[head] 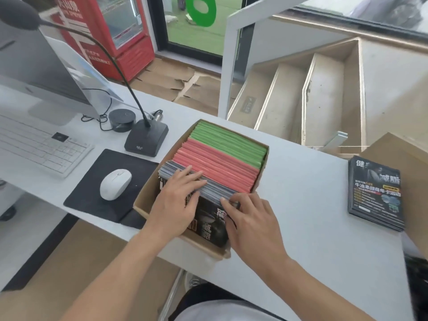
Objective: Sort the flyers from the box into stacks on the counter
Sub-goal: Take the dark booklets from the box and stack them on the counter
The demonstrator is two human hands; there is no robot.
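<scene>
- Our box sits mid-surface, packed w/ flyers on edge: green batch at far end, red batch in the middle, dark glossy batch nearest us.
- Left hand: fingers straight, laid flat over top edges of the dark batch.
- Right hand: fingertips curled, pinching the dark batch's right corner.
- One dark stack already lies on the surface, well right of the box.
- Handling, our guess: thin glossy paper, light singly but hefty as a wad, slippery & prone to fan out. Best grip is both side edges, squeezed together, lifted straight up.
</scene>
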